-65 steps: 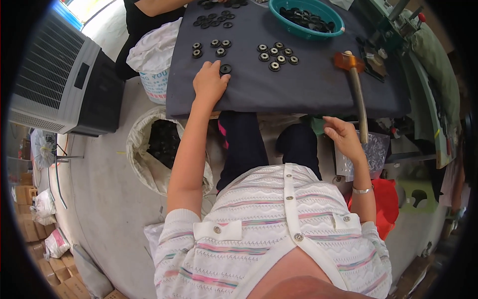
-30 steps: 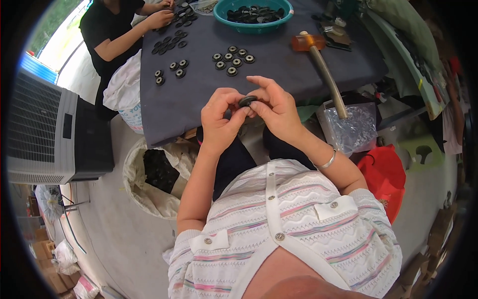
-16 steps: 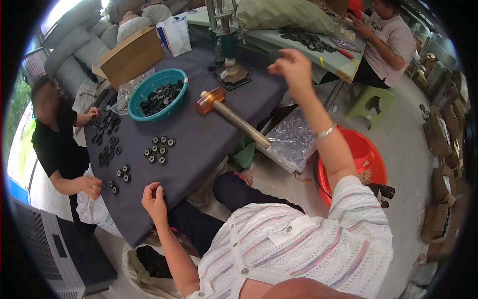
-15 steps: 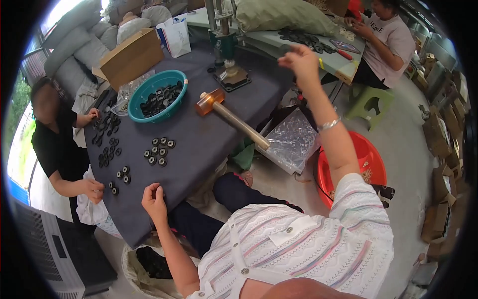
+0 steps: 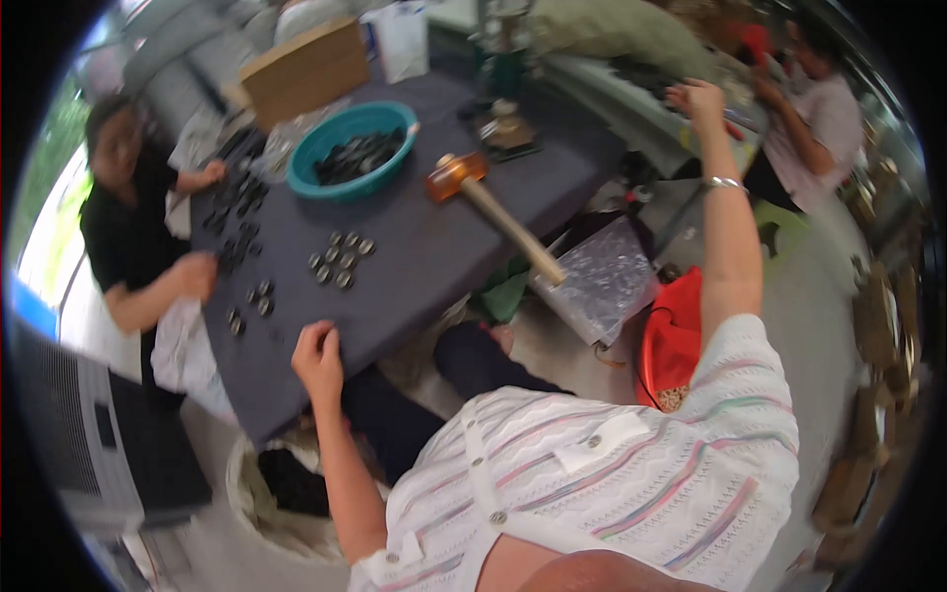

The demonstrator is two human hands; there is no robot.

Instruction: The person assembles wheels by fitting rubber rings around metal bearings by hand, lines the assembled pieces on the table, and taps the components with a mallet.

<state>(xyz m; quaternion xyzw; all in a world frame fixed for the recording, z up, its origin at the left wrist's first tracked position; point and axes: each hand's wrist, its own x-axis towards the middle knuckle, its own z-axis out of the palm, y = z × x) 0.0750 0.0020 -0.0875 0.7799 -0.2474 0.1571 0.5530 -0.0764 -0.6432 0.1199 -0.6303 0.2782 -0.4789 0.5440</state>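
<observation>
My left hand (image 5: pixel 318 355) is closed, with its fingers curled at the near edge of the dark cloth-covered table (image 5: pixel 414 266). My right hand (image 5: pixel 698 105) reaches far out to the right, fingers curled together beside the pale green table; blur hides whatever may be in them. Nearest to my left hand is a cluster of small black rollers with metal centres (image 5: pixel 342 259). A smaller group of rollers (image 5: pixel 260 296) sits farther left. Between my arms lies a mallet (image 5: pixel 513 231) with an amber head and wooden handle, which overhangs the table edge.
A teal basin (image 5: pixel 302 178) of black parts stands at the back, beside a cardboard box (image 5: pixel 306 71) and a hand press (image 5: pixel 506 130). A co-worker's hand (image 5: pixel 195 274) is at the table's left edge. Another person (image 5: pixel 809 128) sits far right. A red tub (image 5: pixel 673 335) is below my right arm.
The view has shifted, so the table appears farther left and higher. My right arm has swung outward to the right. My left hand stays near the table edge. The left co-worker's near hand has moved.
</observation>
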